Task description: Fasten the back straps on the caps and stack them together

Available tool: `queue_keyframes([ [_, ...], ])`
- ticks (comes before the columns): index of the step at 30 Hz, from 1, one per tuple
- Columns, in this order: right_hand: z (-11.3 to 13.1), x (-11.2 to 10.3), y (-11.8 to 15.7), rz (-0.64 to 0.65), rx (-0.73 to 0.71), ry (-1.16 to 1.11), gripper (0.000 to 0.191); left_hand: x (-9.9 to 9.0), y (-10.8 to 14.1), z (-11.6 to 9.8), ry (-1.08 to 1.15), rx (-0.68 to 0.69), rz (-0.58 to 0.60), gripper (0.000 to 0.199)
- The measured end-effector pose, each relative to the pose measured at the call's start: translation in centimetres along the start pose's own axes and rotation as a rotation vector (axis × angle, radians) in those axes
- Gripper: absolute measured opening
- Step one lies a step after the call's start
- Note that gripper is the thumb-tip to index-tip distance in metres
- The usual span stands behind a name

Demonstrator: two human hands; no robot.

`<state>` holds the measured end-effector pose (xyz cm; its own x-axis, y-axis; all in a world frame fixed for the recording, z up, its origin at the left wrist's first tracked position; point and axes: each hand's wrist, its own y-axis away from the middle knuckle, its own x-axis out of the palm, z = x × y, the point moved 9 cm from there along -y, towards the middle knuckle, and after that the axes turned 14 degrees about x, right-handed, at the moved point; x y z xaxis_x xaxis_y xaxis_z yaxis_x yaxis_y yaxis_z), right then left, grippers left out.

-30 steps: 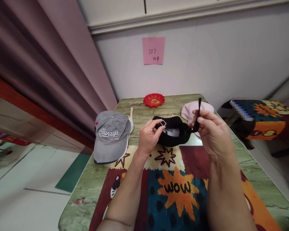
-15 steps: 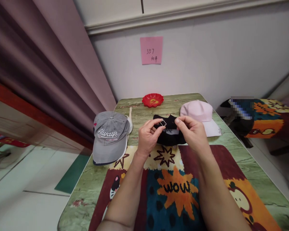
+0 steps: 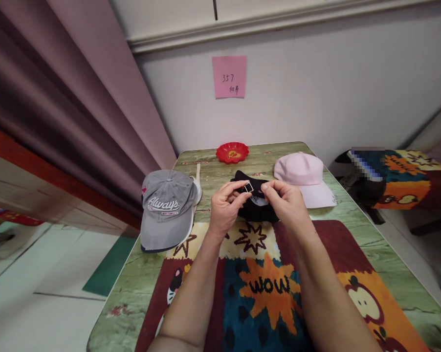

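Observation:
A black cap [image 3: 259,211] is held over the middle of the table, its back strap turned toward me and a pale label showing inside. My left hand [image 3: 226,203] pinches the small square metal buckle [image 3: 249,187] on that strap between thumb and fingertips. Closed on the black strap to the right of the buckle is my right hand [image 3: 284,195]. A grey cap [image 3: 168,208] with "Always" lettering lies to the left, partly over a whitish cap [image 3: 197,190]. Right of my hands sits a pale pink cap [image 3: 303,176].
A red scalloped dish [image 3: 232,152] stands at the table's far edge. A patterned mat [image 3: 264,293] covers the near part of the green wood-look table [image 3: 114,293]. A pink note [image 3: 229,77] is stuck on the wall behind. Another mat-covered surface [image 3: 407,181] appears at right.
My right hand has moved slightly left, closer to the buckle, and the strap between my hands has shifted. My left hand keeps its pinch at the buckle.

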<state>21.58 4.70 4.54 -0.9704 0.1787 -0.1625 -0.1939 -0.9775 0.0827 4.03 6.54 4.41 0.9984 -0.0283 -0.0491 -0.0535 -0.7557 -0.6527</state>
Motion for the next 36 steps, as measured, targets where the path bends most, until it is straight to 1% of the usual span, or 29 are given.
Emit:
queue_keyframes([
  [7, -0.2, 0.8, 0.0, 0.095, 0.016, -0.043, 0.036, 0.2, -0.1, 0.0, 0.039, -0.008, 0.004, 0.025],
  [13, -0.4, 1.2, 0.0, 0.147, 0.047, -0.050, 0.038, 0.3, -0.1, 0.3, 0.082, -0.061, 0.003, 0.027],
  [18, -0.5, 1.5, 0.0, 0.188, 0.068, -0.133, 0.041, 0.4, 0.0, 0.5, 0.143, -0.114, 0.004, 0.027],
  [23, -0.7, 1.9, 0.0, 0.205, 0.094, -0.196, 0.041, 0.5, 0.2, 0.9, 0.227, -0.170, 0.000, 0.027],
  [28, -0.8, 2.1, 0.0, 0.211, 0.133, -0.257, 0.040, 0.5, 0.3, 1.1, 0.220, -0.186, -0.016, 0.029],
  [33, -0.4, 2.6, 0.4, 0.261, 0.152, -0.226, 0.041, 0.6, 0.3, 1.1, 0.224, -0.179, -0.010, 0.028],
  [36, -0.3, 2.7, 0.5, 0.287, 0.139, -0.199, 0.041, 0.7, 0.3, 1.2, 0.227, -0.187, 0.000, 0.029],
])
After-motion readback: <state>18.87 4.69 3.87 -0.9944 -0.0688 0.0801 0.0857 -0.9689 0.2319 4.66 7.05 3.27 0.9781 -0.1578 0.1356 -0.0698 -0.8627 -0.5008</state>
